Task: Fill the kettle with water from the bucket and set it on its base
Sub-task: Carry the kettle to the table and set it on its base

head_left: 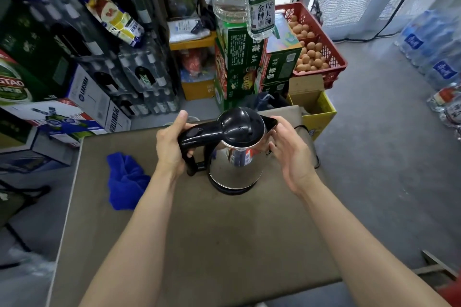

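Observation:
A steel kettle [235, 164] with a black lid and black handle stands upright on its black base [234, 189] near the far edge of the brown table [199, 244]. The lid is closed. My left hand [172, 143] is wrapped around the handle, thumb up. My right hand [289, 149] rests against the kettle's right side by the spout, fingers spread. A dark bucket [262, 101] is partly visible behind the table; its contents are hidden.
A crumpled blue cloth [127, 180] lies on the table's left side. A black cord [311, 142] runs off the table's right edge. Beer cartons, bottle packs and green boxes crowd the far side, with a red egg crate [321, 40] and a yellow box [316, 107].

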Demonstrator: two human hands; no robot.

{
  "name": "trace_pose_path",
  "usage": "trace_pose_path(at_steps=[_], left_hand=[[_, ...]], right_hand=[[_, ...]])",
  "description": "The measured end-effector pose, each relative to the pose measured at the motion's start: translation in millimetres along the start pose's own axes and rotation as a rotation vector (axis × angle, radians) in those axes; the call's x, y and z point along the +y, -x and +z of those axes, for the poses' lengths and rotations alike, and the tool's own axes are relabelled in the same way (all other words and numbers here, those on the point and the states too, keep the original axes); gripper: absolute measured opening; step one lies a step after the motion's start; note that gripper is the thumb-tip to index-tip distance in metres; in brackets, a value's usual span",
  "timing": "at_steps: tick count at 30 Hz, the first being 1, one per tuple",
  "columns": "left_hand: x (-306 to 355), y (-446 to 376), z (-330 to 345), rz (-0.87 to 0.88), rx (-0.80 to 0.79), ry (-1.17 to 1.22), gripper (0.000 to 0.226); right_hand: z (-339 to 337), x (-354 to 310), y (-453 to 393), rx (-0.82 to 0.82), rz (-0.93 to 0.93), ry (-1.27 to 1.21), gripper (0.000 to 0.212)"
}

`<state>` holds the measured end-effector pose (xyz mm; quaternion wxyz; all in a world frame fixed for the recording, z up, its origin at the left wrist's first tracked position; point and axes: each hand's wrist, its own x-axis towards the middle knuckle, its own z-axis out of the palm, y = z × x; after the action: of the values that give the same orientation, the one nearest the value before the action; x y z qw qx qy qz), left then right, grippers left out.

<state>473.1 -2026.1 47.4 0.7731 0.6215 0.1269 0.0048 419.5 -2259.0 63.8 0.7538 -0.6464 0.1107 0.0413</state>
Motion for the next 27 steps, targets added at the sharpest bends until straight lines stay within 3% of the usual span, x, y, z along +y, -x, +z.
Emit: trace_pose_path(at_steps=[6,11,16,21,27], left_hand=[[10,-15,3,0.029,-0.025,-0.085,0.053],[15,5,12,-0.056,0.221,-0.277,0.049],[1,41,5,-0.137,0.095,-0.403,0.059],[-6,40,-18,-0.18,0.047,-0.385,0.078],[-11,56,-19,-0.109,0.039,-0.425,0.069]], right_hand=[[2,3,-12,0.0,0.001,0.009,0.038],[-3,3,-18,0.032,-0.027,0.087,0.023],[-1,11,-12,-0.021,0.032,0.097,0.026],[13,-1,-10,-0.037,0.021,0.079,0.027],[9,2,-5,-0.019,0.026,0.105,0.027]])
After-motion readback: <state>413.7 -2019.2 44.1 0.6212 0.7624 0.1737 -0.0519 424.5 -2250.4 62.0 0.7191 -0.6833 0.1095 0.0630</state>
